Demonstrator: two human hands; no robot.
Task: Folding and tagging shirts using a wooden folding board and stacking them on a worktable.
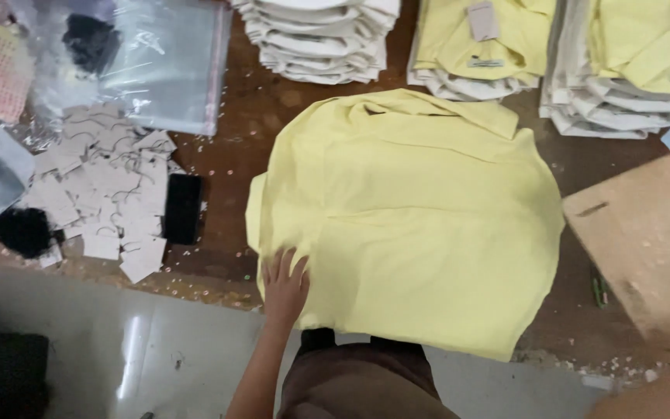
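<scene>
A pale yellow shirt (412, 217) lies spread on the brown table (242, 124), collar toward the far side and hem hanging over the near edge. My left hand (284, 283) rests flat on the shirt's near left corner, fingers apart, holding nothing. My right hand is hidden; only a blurred bit of arm (661, 396) shows at the bottom right corner.
Stacks of folded white (319, 39) and yellow shirts (482, 46) line the far edge. Left of the shirt lie a black phone (183, 208), several cardboard hang tags (102, 194) and clear plastic bags (157, 54). A wooden board (645, 233) sits at right.
</scene>
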